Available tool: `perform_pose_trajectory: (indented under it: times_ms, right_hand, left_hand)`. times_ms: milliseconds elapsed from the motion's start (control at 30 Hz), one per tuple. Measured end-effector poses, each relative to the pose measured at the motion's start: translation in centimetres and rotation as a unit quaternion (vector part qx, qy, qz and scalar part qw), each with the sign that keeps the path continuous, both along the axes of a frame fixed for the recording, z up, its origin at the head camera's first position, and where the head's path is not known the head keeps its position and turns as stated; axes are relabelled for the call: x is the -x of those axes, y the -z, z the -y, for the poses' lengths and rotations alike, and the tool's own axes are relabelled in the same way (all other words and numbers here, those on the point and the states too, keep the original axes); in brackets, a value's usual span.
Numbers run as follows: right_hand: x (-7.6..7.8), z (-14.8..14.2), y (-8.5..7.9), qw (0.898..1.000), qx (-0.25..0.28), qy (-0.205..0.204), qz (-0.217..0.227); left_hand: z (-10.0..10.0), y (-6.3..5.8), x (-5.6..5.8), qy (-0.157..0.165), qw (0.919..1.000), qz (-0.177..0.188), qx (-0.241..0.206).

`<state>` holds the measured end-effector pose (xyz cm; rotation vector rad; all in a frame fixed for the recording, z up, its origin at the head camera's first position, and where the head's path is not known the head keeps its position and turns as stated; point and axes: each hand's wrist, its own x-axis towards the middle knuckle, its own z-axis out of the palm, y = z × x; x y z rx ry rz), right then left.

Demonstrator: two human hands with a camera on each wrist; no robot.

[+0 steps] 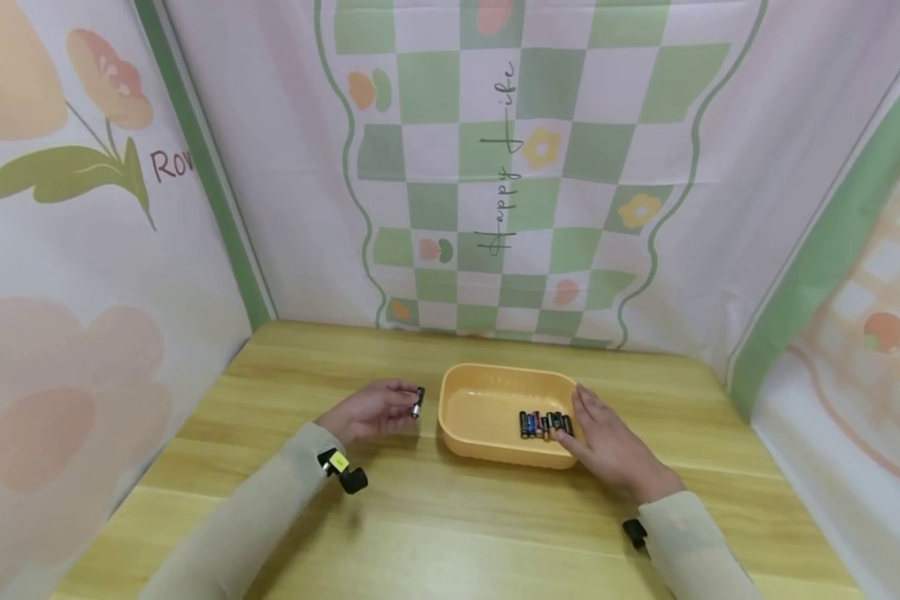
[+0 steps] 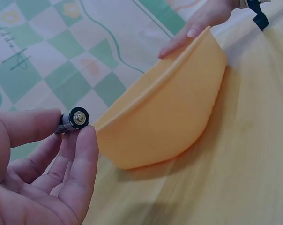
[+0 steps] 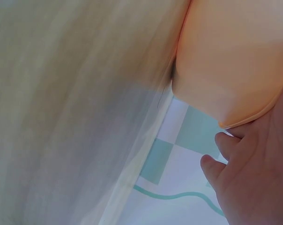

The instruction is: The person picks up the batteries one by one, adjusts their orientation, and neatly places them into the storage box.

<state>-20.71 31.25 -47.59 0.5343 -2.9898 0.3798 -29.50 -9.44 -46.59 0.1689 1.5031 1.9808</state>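
My left hand (image 1: 375, 410) pinches a small black-and-silver battery (image 1: 417, 402) between thumb and fingertips, off the left end of a yellow-orange plastic basin (image 1: 471, 450). In the left wrist view the battery (image 2: 76, 120) points its metal button end at the camera. The basin (image 2: 155, 126) stands on the table behind it. At the basin's right end rests my right hand (image 1: 615, 442), its fingers straight along the rim and its thumb reaching over the edge. Several batteries (image 1: 537, 423), mostly dark with a blue one among them, lie side by side in the basin's right part, near that thumb.
The wooden table (image 1: 450, 533) runs up to a fabric backdrop (image 1: 495, 183) with a green-and-white check print. Patterned curtains (image 1: 67, 350) hang at both sides. A black wrist camera (image 1: 345, 475) sits on the left sleeve, another black device (image 1: 635, 533) on the right.
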Motion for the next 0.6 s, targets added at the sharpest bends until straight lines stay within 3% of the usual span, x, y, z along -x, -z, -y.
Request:
perform_pose_trajectory:
  times_ms: [300,600]
  right_hand:
    - [0.0,-0.2,-0.1,1.0,-0.002,0.002,0.013]
    - [-0.1,-0.1,-0.1,1.0,0.002,-0.001,0.008]
  left_hand:
    - [-0.3,-1.9,0.4,0.01,0.9997,-0.023,0.007]
    - [-1.3,-2.8,1.1,0.018,0.999,-0.031,0.027]
